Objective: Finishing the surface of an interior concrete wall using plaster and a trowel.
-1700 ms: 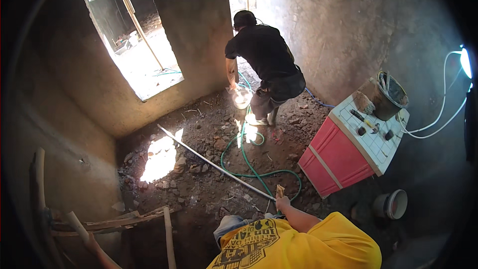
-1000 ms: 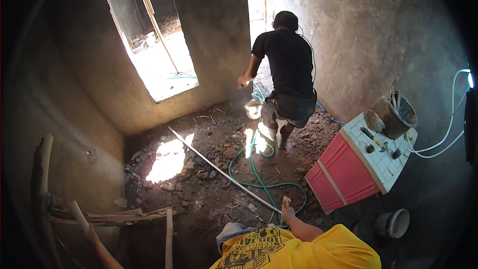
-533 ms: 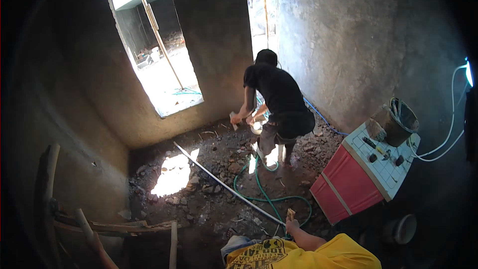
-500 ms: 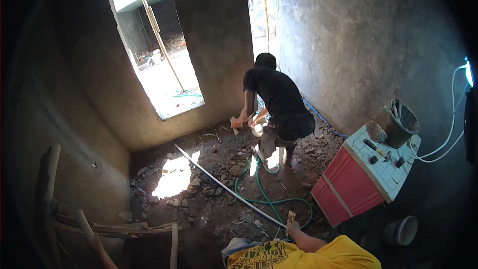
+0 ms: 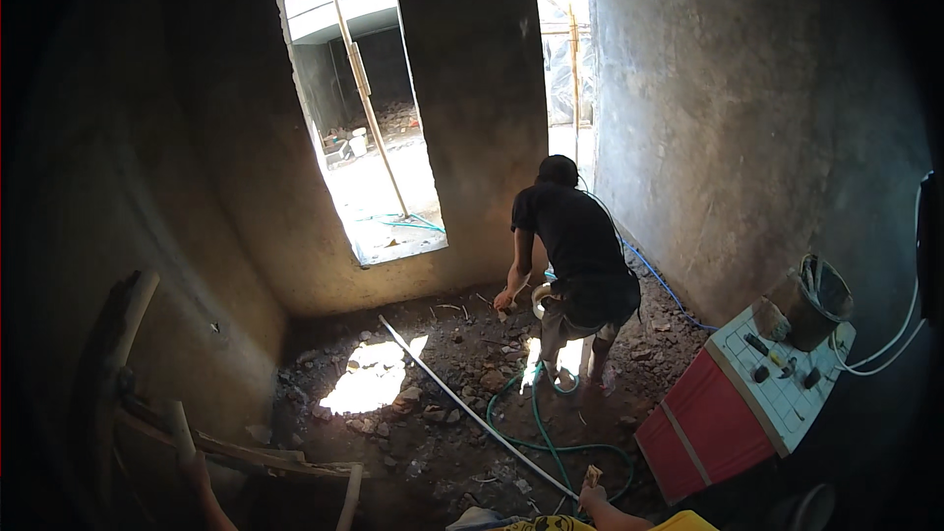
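At the lower left, my left hand (image 5: 198, 473) is closed around a rough wooden pole (image 5: 181, 433), just below its upper end. My right hand (image 5: 592, 497), low and right of centre, has its fingers closed on a short tan piece, apparently wood (image 5: 592, 475); its exact kind is too small to make out. A yellow shirt covers my body at the lower edge. Ahead, a co-worker in black (image 5: 575, 251) bends toward the rubble, one arm reaching down near the wall. A pale round container (image 5: 540, 299) is beside that person's knees.
A white pipe (image 5: 462, 393) and a green hose (image 5: 539, 423) cross the rubble floor (image 5: 442, 452). At right, a red box-like stand with a white tiled top (image 5: 752, 334) bears a bucket (image 5: 821, 310) and small tools. Wooden poles (image 5: 275, 462) stand at lower left. Two tall openings pierce the wall.
The view has tilted up, so the room sits lower and farther right. The co-worker's arm has shifted a little near the wall. Both my hands keep their grip.
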{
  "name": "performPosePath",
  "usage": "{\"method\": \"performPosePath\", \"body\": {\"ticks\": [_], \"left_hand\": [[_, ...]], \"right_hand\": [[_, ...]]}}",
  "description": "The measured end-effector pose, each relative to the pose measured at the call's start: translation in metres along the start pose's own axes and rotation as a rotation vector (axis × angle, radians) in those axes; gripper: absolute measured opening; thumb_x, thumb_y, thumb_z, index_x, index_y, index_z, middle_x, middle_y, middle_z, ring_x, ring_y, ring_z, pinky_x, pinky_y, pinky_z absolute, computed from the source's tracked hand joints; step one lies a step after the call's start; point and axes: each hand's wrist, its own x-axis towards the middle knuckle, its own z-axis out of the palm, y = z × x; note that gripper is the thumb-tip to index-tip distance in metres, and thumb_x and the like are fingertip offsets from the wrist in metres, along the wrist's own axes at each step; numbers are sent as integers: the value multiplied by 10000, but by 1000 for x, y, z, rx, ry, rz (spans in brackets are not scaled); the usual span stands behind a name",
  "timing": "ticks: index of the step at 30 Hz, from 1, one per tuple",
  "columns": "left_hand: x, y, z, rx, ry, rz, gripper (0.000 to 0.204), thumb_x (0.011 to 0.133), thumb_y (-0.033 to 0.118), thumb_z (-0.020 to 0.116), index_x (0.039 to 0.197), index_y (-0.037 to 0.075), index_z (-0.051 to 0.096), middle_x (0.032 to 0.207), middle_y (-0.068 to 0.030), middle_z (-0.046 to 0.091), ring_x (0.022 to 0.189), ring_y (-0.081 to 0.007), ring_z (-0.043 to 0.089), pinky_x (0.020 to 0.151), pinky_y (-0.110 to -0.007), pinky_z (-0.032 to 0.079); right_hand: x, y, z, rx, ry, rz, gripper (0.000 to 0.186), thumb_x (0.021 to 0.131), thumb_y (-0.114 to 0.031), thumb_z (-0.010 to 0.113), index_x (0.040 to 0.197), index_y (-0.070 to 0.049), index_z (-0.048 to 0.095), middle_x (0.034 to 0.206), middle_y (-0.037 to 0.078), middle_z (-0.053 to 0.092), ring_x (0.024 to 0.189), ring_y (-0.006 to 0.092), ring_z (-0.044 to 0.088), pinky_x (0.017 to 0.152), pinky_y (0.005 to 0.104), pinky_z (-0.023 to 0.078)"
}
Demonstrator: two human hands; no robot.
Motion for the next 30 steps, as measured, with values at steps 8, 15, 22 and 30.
{"method": "performPosePath", "body": {"ticks": [8,15,22,30], "left_hand": [[5,-19,6,-19,40,-82,488,683,184,619,1080,-70,494,1000,-203,570,904,-327,571,771,-383,443],[12,-28,14,-63,-107,-67,529,698,163,618,1142,-66,446,1096,-191,518,985,-299,524,859,-352,396],[17,-40,17,-33,-51,-30,572,709,228,640,1142,-87,439,1066,-212,538,958,-307,548,804,-363,433],[21,-50,27,36,-129,-27,580,720,278,615,1146,-78,447,1100,-207,520,996,-303,513,847,-359,395]], "right_hand": [[-24,-3,-10,-2,-46,-47,554,892,-420,392,1203,38,419,1123,192,515,1013,309,524,785,376,437],[-21,6,-7,28,18,-161,545,882,-416,417,1167,47,454,1117,212,519,1023,328,517,813,391,425],[-19,3,-4,49,5,-162,528,881,-401,424,1159,46,461,1102,214,525,998,331,525,788,394,428],[-52,-10,-17,19,18,-110,541,883,-412,419,1173,44,437,1074,206,530,935,319,554,722,403,446]]}}
